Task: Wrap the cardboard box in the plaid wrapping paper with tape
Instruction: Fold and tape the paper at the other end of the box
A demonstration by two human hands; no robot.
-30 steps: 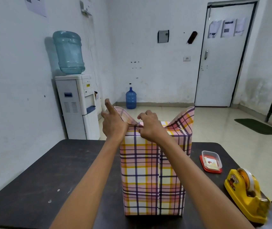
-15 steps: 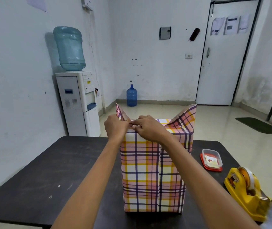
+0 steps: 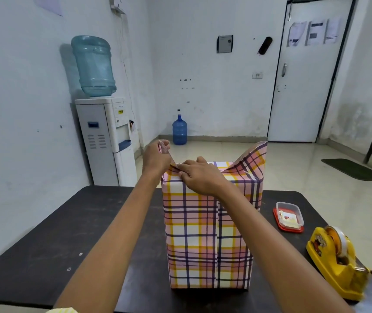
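The cardboard of the tall cardboard box (image 3: pixel 209 245) cannot be seen, because the pink, yellow and dark-lined plaid wrapping paper (image 3: pixel 189 222) covers every side that faces the camera; a vertical seam of the paper runs down the front. The box stands upright near the middle of the dark matte counter (image 3: pixel 85 233), with its long axis vertical and its unfinished end pointing up. At this end the right paper flap (image 3: pixel 253 158) stands free. The left paper flap (image 3: pixel 163 147) is mostly hidden in the left hand (image 3: pixel 155 160), which grips it with curled fingers, so only its tip shows. The right hand (image 3: pixel 200 177) lies on the top of the box with bent fingers at the crease by the left edge; I cannot tell if they pinch the paper or only press it. To the right of the box lies a small clear plastic container on a red lid (image 3: pixel 290 216). It holds pale pieces with a red mark, but what they are is hard to make out. Nearer to the camera is a yellow plastic tape dispenser (image 3: pixel 334 265) with a roll of tape; its near end is blurred.
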